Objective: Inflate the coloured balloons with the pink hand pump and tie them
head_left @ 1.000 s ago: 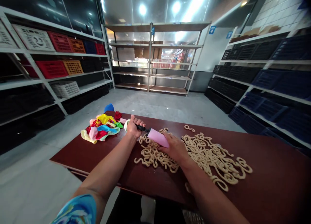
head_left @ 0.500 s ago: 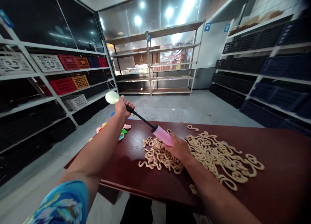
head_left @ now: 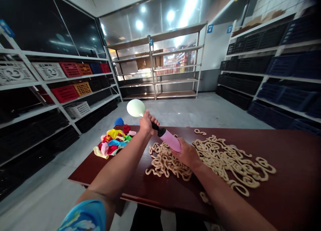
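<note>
A pink hand pump (head_left: 171, 140) with a black end is held across the table between my hands. My left hand (head_left: 147, 122) is closed round the pump's black nozzle end and the neck of a pale, partly inflated balloon (head_left: 135, 108). Wrapped round the pink barrel's lower end is my right hand (head_left: 186, 153). Below and beside the pump, beige curly twisted pieces (head_left: 168, 162) lie heaped. A larger spread of the same pieces (head_left: 225, 157) lies to the right of my right hand.
Uninflated coloured balloons (head_left: 114, 142) lie at the left end of the dark red table (head_left: 140, 187). A blue round thing (head_left: 118, 121) shows behind them. Metal shelves (head_left: 175, 80) stand at the back; crates (head_left: 69, 69) fill racks on both sides.
My left hand has moved right and down toward my right hand, with the balloon. The pump's black rod, long before, is now pushed in. The view has shifted, showing more coloured balloons.
</note>
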Demonstrator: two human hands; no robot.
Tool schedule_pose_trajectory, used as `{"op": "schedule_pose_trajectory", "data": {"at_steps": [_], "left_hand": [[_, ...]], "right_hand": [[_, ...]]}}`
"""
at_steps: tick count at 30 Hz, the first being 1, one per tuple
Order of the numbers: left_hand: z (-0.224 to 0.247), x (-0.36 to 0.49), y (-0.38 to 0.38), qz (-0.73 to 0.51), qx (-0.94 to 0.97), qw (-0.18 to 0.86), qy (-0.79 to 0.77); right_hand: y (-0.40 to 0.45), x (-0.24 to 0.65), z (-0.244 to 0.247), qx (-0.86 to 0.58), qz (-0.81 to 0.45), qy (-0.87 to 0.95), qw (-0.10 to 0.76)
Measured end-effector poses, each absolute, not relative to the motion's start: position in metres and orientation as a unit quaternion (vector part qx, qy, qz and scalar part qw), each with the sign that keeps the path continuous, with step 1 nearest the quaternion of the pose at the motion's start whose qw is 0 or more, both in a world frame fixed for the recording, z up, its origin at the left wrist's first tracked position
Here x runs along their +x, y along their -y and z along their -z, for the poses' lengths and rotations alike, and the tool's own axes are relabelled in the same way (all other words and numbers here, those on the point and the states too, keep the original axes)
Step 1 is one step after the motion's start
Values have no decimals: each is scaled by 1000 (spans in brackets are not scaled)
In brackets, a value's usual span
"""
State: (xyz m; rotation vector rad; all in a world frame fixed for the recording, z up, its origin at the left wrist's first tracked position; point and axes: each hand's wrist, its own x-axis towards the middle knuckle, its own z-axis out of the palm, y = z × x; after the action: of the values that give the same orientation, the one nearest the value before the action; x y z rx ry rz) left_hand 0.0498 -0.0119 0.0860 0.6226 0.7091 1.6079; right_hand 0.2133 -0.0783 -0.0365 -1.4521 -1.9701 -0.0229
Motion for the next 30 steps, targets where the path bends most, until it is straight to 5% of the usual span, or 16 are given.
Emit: {"op": "schedule_pose_trajectory", "data": {"at_steps": [10, 22, 30], "left_hand": [[-158, -22, -12, -733, 287, 533, -310], [-91, 72, 15, -698, 305, 583, -282], [-121, 46, 6, -697, 280, 594, -286]], "right_hand": [[78, 213, 32, -569, -14, 742, 353], [75, 217, 41, -578, -17, 722, 380], [77, 218, 33, -574, -21, 725, 380]]}}
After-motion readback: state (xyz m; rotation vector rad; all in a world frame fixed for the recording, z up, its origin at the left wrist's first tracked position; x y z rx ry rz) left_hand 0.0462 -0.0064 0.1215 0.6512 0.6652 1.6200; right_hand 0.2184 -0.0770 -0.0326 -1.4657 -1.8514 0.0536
